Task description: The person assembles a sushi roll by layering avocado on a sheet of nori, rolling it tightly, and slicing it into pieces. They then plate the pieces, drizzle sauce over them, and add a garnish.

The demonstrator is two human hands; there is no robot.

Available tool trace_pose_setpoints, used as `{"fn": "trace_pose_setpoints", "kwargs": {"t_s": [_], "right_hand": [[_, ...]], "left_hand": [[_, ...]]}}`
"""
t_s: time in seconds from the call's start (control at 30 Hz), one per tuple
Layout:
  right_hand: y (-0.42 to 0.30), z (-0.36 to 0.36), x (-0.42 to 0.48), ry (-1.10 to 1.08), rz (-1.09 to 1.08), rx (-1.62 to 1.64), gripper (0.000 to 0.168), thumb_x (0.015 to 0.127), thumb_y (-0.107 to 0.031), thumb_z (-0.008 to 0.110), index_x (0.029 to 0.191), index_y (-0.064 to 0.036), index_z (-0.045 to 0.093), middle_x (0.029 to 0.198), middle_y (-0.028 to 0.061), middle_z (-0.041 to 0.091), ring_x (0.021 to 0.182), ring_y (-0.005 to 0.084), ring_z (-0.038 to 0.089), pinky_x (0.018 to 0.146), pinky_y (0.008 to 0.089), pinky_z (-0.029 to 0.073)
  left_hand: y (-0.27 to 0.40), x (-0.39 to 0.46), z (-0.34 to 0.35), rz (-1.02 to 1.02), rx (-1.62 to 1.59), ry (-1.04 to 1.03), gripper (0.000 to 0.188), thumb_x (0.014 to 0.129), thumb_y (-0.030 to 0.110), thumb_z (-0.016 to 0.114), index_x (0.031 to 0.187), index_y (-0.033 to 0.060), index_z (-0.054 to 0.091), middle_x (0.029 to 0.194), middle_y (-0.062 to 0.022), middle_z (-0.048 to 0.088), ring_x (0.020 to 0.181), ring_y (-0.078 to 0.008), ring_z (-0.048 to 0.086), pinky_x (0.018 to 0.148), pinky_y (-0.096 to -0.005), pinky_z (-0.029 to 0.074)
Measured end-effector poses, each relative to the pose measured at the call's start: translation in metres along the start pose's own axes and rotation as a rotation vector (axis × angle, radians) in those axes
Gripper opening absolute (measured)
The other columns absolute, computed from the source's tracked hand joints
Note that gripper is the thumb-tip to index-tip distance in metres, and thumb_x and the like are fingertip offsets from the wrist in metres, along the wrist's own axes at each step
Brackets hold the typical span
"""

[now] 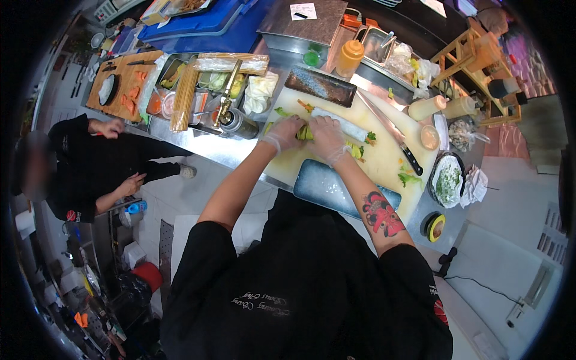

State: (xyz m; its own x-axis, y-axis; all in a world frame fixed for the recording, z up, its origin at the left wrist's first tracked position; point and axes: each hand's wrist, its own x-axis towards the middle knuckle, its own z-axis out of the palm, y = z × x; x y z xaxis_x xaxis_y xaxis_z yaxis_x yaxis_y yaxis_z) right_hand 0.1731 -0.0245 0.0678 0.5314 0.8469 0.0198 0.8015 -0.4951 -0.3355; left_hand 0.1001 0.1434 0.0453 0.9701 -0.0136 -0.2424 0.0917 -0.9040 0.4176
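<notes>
My left hand and my right hand, both in clear gloves, press with bent fingers on a roll topped with green slices, likely avocado, on the pale cutting board. Parts of that roll are hidden under my hands. Just beyond it lies a roll in a whitish wrapper, with greens and orange strips sticking out at its ends; my right fingertips overlap it. A long chef's knife lies to the right. One speckled rectangular plate is at the board's far edge, a blue-grey one at the near edge.
A torch on a gas canister, bamboo mats and ingredient pans stand left. Squeeze bottles, a small sauce bowl, a lined bowl of greens and a halved avocado are right. A co-worker stands far left.
</notes>
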Motion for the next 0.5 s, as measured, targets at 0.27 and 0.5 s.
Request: {"fn": "trace_pose_setpoints", "kwargs": {"t_s": [0.27,0.5], "right_hand": [[0.005,0.026,0.011,-0.040,0.002,-0.193,0.042,0.067,-0.029,0.079,0.102,-0.008,0.066,0.103,0.0071,0.063,0.106,0.0254,0.055,0.089,0.0403,0.040],[0.002,0.016,0.007,-0.050,0.000,-0.212,0.049,0.069,-0.033,0.076,0.110,-0.010,0.064,0.106,0.0056,0.062,0.106,0.0236,0.054,0.088,0.0394,0.038]], "left_hand": [[0.000,-0.010,0.013,-0.028,-0.026,0.163,0.055,0.072,0.033,0.078,0.115,0.0043,0.058,0.115,-0.0190,0.061,0.109,-0.0370,0.058,0.094,-0.0464,0.046],[-0.001,-0.011,-0.020,-0.017,0.093,-0.021,0.051,0.074,0.030,0.076,0.115,0.0043,0.057,0.116,-0.0194,0.059,0.108,-0.0373,0.059,0.094,-0.0458,0.047]]}}
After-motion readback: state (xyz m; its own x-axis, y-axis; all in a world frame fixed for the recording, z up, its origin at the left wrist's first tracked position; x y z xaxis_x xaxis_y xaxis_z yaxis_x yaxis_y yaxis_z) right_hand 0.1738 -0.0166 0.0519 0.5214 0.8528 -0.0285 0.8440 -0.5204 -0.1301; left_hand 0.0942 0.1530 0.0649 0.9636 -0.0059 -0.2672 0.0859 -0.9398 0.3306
